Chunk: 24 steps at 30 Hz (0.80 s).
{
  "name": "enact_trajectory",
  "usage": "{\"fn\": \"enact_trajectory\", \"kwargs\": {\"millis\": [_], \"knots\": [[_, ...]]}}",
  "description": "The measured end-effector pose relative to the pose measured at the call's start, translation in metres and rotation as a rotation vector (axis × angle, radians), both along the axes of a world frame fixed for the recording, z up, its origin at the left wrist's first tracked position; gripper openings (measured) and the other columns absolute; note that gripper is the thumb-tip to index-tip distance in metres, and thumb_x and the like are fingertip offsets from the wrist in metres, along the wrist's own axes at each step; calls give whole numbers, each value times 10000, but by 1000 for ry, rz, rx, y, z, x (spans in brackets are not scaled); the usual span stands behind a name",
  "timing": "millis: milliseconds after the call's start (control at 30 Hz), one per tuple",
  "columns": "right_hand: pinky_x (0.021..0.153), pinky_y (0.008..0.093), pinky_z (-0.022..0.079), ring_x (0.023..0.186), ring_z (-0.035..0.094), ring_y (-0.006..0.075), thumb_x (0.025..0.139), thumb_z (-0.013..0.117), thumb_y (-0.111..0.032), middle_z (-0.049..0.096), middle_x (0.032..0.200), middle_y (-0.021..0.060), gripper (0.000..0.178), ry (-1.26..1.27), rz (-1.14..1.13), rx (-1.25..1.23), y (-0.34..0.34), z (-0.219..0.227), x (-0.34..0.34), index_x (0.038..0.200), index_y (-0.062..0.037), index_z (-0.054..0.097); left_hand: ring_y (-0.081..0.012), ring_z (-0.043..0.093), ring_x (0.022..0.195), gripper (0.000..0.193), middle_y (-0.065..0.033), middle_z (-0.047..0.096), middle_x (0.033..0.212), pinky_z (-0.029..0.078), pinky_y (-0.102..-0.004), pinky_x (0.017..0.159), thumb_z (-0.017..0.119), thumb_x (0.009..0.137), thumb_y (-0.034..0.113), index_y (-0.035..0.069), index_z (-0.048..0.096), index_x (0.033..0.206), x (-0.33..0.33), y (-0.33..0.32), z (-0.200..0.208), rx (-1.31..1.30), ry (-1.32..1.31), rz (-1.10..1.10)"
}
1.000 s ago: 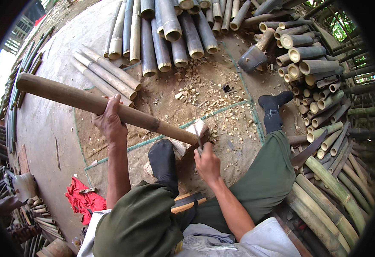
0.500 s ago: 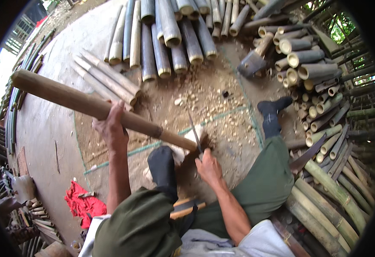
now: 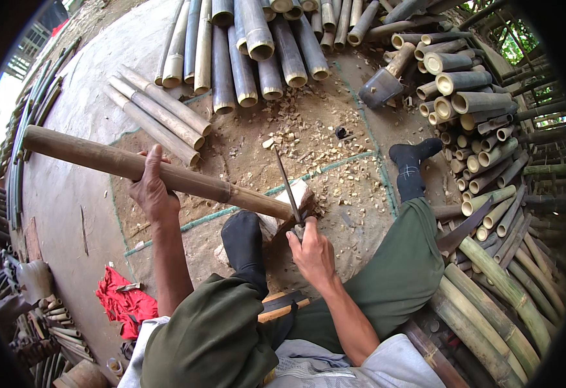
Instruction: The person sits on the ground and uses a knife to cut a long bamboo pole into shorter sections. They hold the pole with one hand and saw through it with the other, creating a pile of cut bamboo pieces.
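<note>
Bamboo pole [image 3: 154, 169] on block [image 3: 294, 196], stacked culms [image 3: 251, 52] behind.

A single head-worn fisheye view looks steeply down, close over the person's knees and forearms; the dirt floor [image 3: 335, 161] fills the frame's middle, edges bending outward.

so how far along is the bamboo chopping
Done: pale chips litter the ground, and many cut poles lie stacked ahead. In hand: the left hand grips a bamboo pole, its end resting on a wooden block, while the right hand holds a long blade raised at that end. Left: this pole is still whole along its length, and how many stacked ones remain unworked can't be told.
</note>
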State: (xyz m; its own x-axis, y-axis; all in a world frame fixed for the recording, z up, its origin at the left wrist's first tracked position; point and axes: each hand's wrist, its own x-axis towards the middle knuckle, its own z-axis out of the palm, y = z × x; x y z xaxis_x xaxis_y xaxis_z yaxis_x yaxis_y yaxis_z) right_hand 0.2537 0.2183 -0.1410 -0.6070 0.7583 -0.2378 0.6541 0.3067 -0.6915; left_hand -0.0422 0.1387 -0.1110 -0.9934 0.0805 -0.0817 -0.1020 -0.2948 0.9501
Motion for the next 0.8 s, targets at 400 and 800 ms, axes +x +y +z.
{"fn": "enact_trajectory", "kwargs": {"millis": [400, 800], "knots": [[608, 513, 528, 735, 654, 454, 910, 640, -225, 645, 770, 298, 316, -98, 47, 11, 5, -5, 2, 990, 15, 449, -183, 665, 776, 369, -65, 618, 887, 546, -312, 739, 756, 799, 2, 15, 529, 1089, -1, 0, 5, 121, 30, -190], [617, 556, 503, 731, 637, 491, 925, 610, -267, 640, 768, 309, 338, -39, 19, -32, 2, 0, 3, 1004, 20, 450, -208, 639, 886, 415, -62, 583, 949, 512, -399, 938, 699, 813, 16, 35, 487, 1170, -6, -10, 10, 196, 88, -464]]}}
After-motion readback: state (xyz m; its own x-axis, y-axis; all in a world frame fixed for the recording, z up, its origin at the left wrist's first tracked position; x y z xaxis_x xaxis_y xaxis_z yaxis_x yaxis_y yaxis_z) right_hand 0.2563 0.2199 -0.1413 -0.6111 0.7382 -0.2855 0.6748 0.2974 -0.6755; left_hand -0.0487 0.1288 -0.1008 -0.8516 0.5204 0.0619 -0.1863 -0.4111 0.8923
